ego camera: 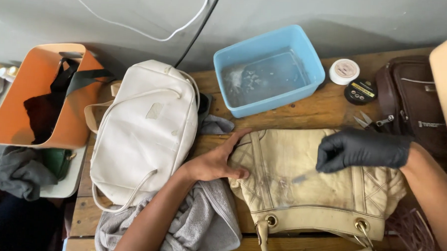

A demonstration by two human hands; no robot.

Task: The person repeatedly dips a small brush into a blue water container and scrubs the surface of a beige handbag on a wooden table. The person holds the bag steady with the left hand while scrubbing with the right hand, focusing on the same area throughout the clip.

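A cream quilted handbag (280, 192) with brass rings lies flat on the wooden table, stained grey across its middle. My left hand (217, 162), bare, presses flat on the bag's left edge and holds it still. My right hand (361, 150) wears a black glove and pinches a small thin tool, whose blurred tip (300, 178) touches the stained patch of the bag. A grey towel (200, 223) lies under my left forearm and under the bag's left corner.
A white leather bag (144, 132) lies left of my left hand. A blue tub of soapy water (267, 72) stands behind. Two round tins (351, 80), small scissors (365, 120) and a brown bag (412, 102) sit at right. An orange bin (41, 94) stands far left.
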